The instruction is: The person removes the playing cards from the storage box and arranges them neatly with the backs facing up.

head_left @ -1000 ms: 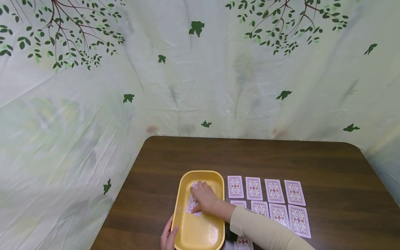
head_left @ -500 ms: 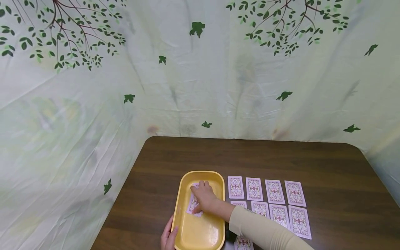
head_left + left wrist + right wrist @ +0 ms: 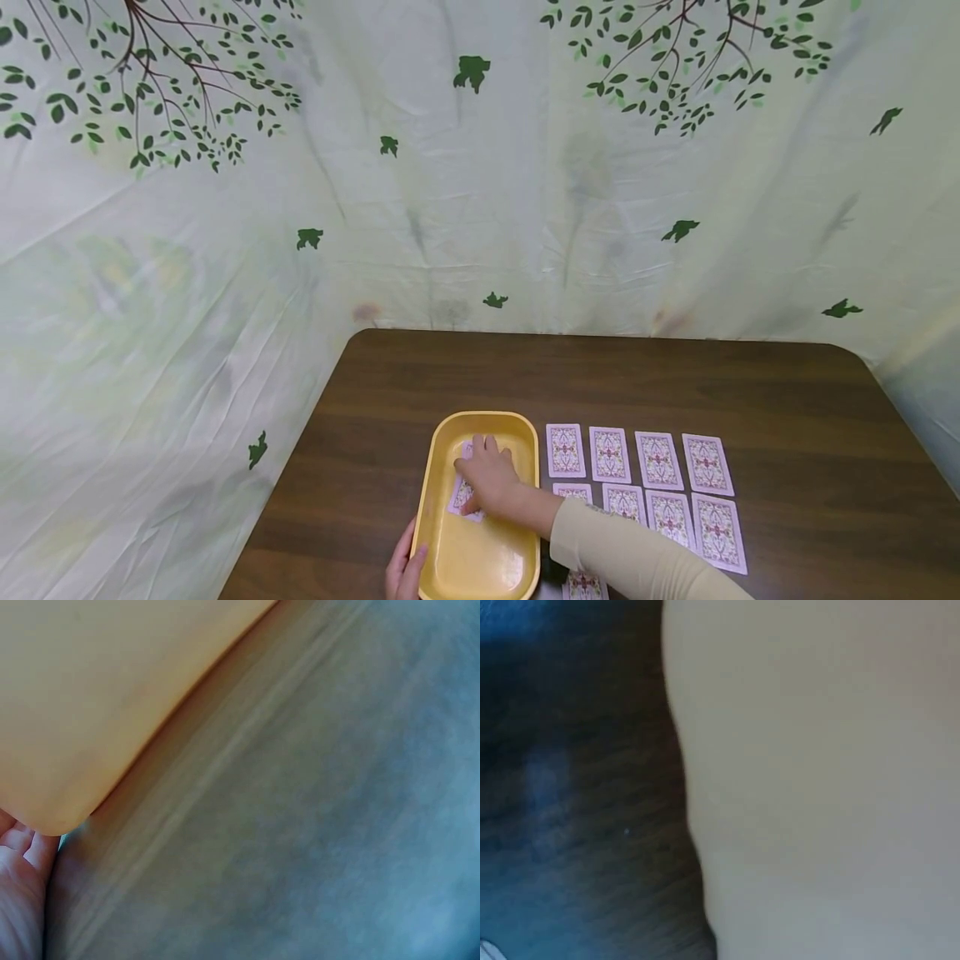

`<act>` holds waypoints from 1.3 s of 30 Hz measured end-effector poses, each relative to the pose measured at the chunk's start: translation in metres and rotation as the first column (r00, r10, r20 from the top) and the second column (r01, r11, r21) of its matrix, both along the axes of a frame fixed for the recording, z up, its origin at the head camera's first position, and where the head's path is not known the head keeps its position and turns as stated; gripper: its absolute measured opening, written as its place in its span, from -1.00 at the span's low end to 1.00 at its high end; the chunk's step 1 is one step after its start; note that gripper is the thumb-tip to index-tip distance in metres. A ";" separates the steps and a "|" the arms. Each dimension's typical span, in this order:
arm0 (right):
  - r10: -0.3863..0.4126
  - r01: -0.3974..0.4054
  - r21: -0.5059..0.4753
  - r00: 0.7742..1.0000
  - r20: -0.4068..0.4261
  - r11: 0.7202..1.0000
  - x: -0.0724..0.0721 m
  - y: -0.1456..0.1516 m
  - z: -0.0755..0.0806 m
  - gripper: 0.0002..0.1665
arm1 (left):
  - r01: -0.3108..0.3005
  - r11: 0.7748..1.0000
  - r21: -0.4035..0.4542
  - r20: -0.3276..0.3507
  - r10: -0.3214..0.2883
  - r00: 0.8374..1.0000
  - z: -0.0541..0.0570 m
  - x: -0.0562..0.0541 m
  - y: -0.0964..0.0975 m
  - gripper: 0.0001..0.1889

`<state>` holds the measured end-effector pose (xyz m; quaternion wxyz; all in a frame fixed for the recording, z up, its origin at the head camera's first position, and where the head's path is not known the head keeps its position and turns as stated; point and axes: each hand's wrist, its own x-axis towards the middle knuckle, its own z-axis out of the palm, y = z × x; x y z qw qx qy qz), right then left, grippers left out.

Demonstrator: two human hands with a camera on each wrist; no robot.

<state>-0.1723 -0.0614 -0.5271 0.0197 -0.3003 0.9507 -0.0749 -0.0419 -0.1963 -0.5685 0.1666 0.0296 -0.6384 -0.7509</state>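
**Hand on the card, inside the tray**

Dark wooden tabletop (image 3: 675, 383) fills the scene. On it sits the yellow tray (image 3: 450, 533), with face-down cards (image 3: 660, 487) in rows just to its right. Inside the tray, the right hand (image 3: 491, 479) lies fingers spread and relaxed, pressing on a single card (image 3: 459, 498). The left hand (image 3: 405, 571) grips the tray's near left rim, thumb hooked over the edge.
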 end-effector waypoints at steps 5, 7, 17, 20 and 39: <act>0.008 -0.008 -0.010 1.000 -0.017 1.000 0.003 -0.001 0.002 -0.37 | -0.007 1.000 0.002 -0.017 0.007 1.000 0.000 -0.001 0.000 -0.56; 0.014 -0.015 -0.027 1.000 -0.017 1.000 0.004 -0.001 0.004 -0.40 | -0.012 1.000 0.000 -0.023 0.012 1.000 0.000 -0.002 0.001 -0.55; 0.074 -0.074 -0.063 0.997 -0.002 0.995 0.005 0.003 0.008 -0.30 | 0.012 1.000 0.019 -0.019 -0.012 1.000 -0.001 -0.001 0.000 -0.53; 0.087 -0.084 -0.079 0.996 0.029 0.993 0.005 0.006 0.006 -0.16 | 0.013 0.999 0.030 -0.010 -0.013 1.000 -0.001 -0.001 0.001 -0.53; 0.197 -0.192 -0.225 0.980 0.000 0.955 0.002 0.014 0.007 -0.20 | 0.035 0.999 0.015 -0.077 -0.034 0.996 -0.001 -0.002 0.000 -0.48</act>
